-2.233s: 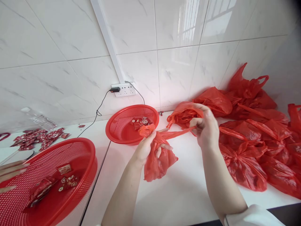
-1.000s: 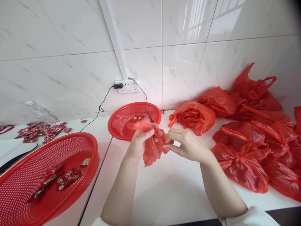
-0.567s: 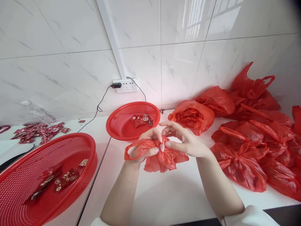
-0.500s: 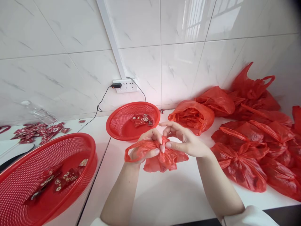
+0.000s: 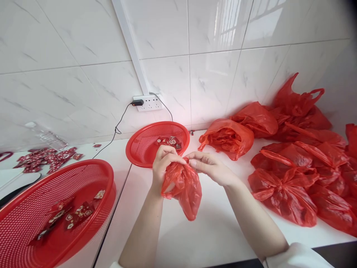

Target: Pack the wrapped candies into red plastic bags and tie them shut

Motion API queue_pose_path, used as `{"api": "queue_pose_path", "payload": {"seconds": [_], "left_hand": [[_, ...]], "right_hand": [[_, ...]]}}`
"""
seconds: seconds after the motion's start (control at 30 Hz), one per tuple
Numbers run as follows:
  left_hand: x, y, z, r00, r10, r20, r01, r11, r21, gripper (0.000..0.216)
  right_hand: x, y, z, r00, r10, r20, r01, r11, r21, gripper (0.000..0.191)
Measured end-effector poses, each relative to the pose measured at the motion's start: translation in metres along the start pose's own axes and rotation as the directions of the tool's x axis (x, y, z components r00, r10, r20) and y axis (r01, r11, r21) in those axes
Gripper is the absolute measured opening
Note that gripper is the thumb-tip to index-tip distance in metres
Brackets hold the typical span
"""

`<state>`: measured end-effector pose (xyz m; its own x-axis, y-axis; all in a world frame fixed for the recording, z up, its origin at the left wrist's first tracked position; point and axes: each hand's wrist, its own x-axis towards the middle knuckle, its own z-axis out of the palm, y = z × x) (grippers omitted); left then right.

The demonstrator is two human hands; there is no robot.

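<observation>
Above the white counter (image 5: 212, 238) hangs a small filled red plastic bag (image 5: 184, 188), held at its top by both hands. My left hand (image 5: 163, 163) is closed around the bag's neck and upper left side. My right hand (image 5: 208, 167) pinches the top of the bag with thumb and fingertips, right beside the left hand. The bag's body droops below the hands, clear of the counter.
A small red mesh basket (image 5: 142, 152) with a few red packets stands behind the hands. A larger red basket (image 5: 33, 212) with packets sits at lower left. Several tied red bags (image 5: 290, 171) crowd the right side. A wall socket (image 5: 147, 103) with a cable is behind.
The bag was lying bunched on the counter between my hands with a loop sticking out left; now it is lifted and hangs from both hands, which have drawn together at its top.
</observation>
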<state>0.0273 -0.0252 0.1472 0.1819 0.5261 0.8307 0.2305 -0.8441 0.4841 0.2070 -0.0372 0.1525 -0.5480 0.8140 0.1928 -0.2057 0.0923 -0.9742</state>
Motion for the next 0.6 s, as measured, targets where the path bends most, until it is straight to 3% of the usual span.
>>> {"api": "queue_pose_path", "payload": {"seconds": [0.13,0.23,0.37,0.43,0.6], "left_hand": [[-0.003,0.001,0.005,0.999,-0.033,0.004,0.033,0.996,-0.085,0.003],[-0.003,-0.004,0.006,0.98,-0.147,0.133,0.176,0.953,-0.245,0.006],[-0.001,-0.012,0.003,0.939,-0.198,0.281,0.296,0.883,-0.366,0.012],[0.0,-0.014,0.001,0.928,-0.207,0.31,0.325,0.857,-0.4,0.013],[-0.001,-0.008,0.0,0.911,-0.242,0.335,0.379,0.81,-0.447,0.008]], "right_hand": [[0.002,-0.002,-0.004,0.998,-0.035,-0.053,0.033,0.999,-0.028,0.014],[0.001,0.0,-0.006,0.991,-0.028,-0.131,0.029,1.0,-0.001,0.005],[0.001,0.002,-0.008,0.98,0.034,-0.194,-0.011,0.993,0.117,0.005],[0.001,0.002,-0.008,0.984,0.032,-0.176,0.003,0.98,0.198,0.003],[0.005,0.005,-0.007,0.986,0.006,-0.168,0.072,0.887,0.455,0.019]]}}
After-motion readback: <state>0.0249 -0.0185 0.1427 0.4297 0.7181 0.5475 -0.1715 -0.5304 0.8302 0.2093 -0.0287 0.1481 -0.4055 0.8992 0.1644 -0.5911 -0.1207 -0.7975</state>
